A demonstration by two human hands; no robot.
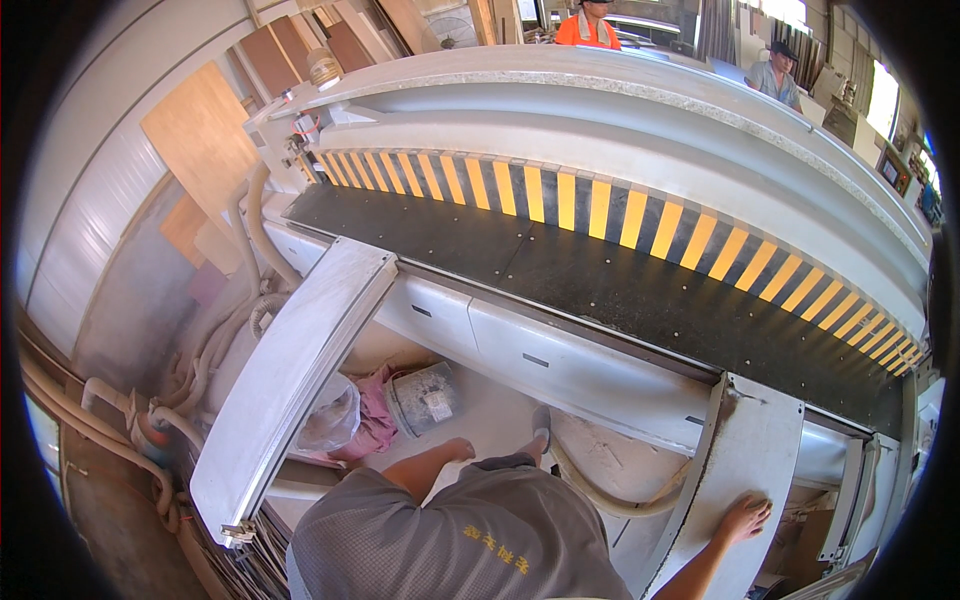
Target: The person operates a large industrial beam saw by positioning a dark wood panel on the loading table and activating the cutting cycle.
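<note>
My right hand [745, 518] rests on the pale right-hand support table [750, 440], its fingers lying on the surface and nothing visible in them. In front of my body, low over the gap between the supports, my left hand [458, 450] shows only in part at the end of a bent bare forearm; its fingers cannot be made out. Ahead stretches a large panel saw with a long black bed [540, 255] and a yellow-and-black striped guard [566, 200]. No board lies on the bed.
A long left support table [300, 370] juts toward me. Below stand a dusty bucket [424, 398] and a pink bag [375, 415]. Hoses [255, 215] run at left beside leaning boards [205, 125]. Two people [588, 30] are beyond the machine, one in orange.
</note>
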